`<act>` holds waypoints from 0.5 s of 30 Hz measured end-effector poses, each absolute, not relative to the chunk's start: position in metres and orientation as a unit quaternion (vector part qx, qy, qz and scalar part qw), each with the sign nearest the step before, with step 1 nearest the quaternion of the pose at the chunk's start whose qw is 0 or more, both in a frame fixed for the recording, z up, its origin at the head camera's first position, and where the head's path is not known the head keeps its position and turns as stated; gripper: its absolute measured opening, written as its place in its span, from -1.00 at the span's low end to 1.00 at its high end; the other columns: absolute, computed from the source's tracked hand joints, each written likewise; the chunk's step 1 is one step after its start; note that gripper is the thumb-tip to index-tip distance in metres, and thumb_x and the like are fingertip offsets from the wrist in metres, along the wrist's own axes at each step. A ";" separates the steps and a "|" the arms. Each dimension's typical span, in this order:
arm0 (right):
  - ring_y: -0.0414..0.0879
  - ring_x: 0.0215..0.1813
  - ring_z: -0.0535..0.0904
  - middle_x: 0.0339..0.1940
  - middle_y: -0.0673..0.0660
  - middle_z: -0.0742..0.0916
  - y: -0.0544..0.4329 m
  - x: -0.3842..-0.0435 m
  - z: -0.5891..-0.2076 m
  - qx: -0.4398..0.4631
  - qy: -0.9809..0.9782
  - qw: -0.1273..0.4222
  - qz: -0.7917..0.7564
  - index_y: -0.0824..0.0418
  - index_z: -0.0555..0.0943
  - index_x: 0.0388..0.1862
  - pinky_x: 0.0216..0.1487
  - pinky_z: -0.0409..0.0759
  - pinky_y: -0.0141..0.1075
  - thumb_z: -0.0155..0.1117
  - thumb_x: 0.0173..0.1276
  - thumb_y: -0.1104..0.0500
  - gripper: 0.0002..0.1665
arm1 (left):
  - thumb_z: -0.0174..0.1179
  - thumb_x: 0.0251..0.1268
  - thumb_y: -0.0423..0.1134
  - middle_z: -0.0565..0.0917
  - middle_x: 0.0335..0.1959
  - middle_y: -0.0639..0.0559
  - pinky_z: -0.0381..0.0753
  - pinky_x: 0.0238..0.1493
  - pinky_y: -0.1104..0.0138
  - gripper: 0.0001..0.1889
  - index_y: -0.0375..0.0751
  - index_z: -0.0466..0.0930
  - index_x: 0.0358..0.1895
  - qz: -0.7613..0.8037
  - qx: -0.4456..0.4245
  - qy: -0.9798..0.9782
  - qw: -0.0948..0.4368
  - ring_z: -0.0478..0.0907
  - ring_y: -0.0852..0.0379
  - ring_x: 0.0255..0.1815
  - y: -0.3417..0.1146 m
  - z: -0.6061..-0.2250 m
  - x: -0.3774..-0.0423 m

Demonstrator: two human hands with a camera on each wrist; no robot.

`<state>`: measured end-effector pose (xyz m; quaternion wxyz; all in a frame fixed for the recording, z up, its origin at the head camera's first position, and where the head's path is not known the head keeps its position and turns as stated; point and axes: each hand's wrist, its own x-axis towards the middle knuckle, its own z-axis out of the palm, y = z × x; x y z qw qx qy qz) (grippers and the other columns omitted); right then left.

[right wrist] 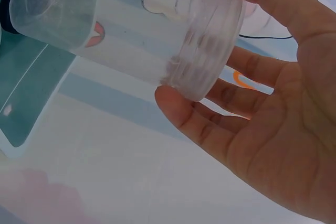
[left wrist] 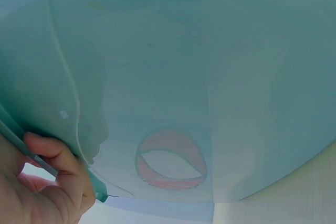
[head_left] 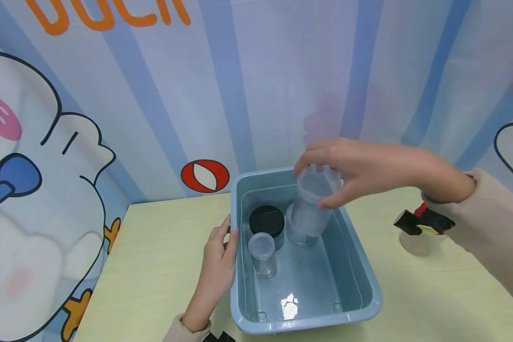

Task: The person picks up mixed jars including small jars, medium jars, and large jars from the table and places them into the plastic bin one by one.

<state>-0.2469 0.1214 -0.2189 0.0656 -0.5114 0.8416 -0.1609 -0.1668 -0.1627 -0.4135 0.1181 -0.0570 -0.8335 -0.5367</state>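
Observation:
My right hand (head_left: 346, 166) grips a clear plastic jar (head_left: 309, 216) near its lidded top, thumb on one side and fingers on the other. The jar leans slightly in the far part of a blue plastic tub (head_left: 305, 327). A clear curved edge shows around its base; whether that is another jar I cannot tell. In the right wrist view the jar (right wrist: 142, 30) has a ridged, translucent lid. My left hand (head_left: 218, 256) holds the tub's left rim, its fingers (left wrist: 76, 174) curled over the edge in the left wrist view. Inside stand a black-lidded jar (head_left: 267, 221) and a smaller clear jar (head_left: 262, 256).
The tub stands on a pale yellow table (head_left: 162, 266) against a blue striped backdrop (head_left: 282, 95) with cartoon figures. A round translucent object (head_left: 419, 244) sits on the table under the right sleeve. A black and red device (head_left: 427, 221) is at the right wrist.

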 end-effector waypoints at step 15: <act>-0.12 0.03 0.52 0.05 -0.01 0.60 0.098 -0.258 -0.237 -0.549 0.816 0.106 -0.145 0.17 0.57 0.11 0.07 0.56 -0.14 0.53 0.16 0.10 -0.45 | -0.05 0.62 -0.21 0.50 0.08 -0.22 0.68 -0.02 0.10 -0.50 -0.17 0.24 0.53 -0.533 -0.066 -0.834 0.124 0.48 -0.08 0.01 -0.164 -0.413 -0.167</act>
